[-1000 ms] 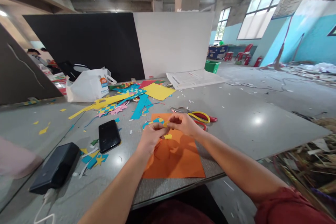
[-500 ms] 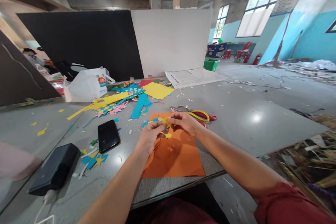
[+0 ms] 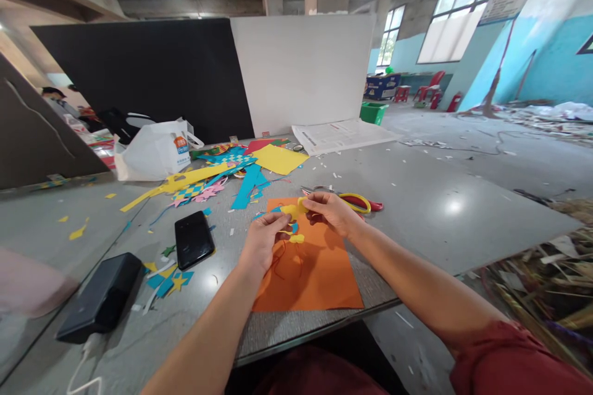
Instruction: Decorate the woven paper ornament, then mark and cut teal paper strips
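Note:
Over an orange paper sheet (image 3: 315, 278), my left hand (image 3: 264, 242) and my right hand (image 3: 331, 213) both pinch a small yellow paper piece (image 3: 291, 210). A thin blue and yellow woven strip (image 3: 273, 210) seems joined to it, though my fingers partly hide the join. Another yellow paper scrap (image 3: 296, 238) lies just below my left fingertips. Red scissors with yellow-ringed handles (image 3: 354, 202) sit beyond my right hand, partly hidden by it.
A black phone (image 3: 194, 239) and a dark power bank (image 3: 102, 299) lie left on the grey table (image 3: 440, 222). Coloured paper, a white plastic bag (image 3: 155, 154) and newspaper (image 3: 340, 136) lie farther back. Straw debris lies beyond the right edge.
My hands have parted slightly and risen a little, and more of the yellow piece shows between them. The view has shifted slightly.

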### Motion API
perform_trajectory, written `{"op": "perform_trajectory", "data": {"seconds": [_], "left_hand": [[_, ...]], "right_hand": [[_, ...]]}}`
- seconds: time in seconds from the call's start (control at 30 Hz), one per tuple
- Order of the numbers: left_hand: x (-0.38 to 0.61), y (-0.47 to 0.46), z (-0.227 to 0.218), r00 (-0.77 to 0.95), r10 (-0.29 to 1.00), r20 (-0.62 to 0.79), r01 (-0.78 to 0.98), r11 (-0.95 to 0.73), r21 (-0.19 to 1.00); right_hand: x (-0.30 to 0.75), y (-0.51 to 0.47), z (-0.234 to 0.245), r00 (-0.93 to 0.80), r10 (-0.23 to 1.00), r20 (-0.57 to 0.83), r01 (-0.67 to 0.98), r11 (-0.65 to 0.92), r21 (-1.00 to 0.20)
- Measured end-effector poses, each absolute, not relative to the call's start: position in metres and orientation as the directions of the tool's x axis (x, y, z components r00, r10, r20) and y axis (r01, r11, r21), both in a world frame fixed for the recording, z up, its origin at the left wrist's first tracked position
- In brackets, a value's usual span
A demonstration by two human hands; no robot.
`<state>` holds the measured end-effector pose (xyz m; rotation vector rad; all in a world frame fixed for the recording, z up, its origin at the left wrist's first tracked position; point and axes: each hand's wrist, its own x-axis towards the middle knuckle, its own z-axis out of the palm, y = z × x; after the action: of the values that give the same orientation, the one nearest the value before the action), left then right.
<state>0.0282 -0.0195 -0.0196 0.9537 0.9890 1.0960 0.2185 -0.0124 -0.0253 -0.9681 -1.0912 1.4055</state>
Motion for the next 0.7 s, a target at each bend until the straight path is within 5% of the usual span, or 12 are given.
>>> {"op": "perform_trajectory", "data": {"seconds": [0.7], "left_hand": [[0.028, -0.0212, -0.015, 0.147, 0.973, -0.176, -0.186, 0.202, 0.961]], "right_hand": [[0.2167, -0.0132, -0.0248, -0.113, 0.993, 0.033, -0.216, 0.008, -0.976]]}}
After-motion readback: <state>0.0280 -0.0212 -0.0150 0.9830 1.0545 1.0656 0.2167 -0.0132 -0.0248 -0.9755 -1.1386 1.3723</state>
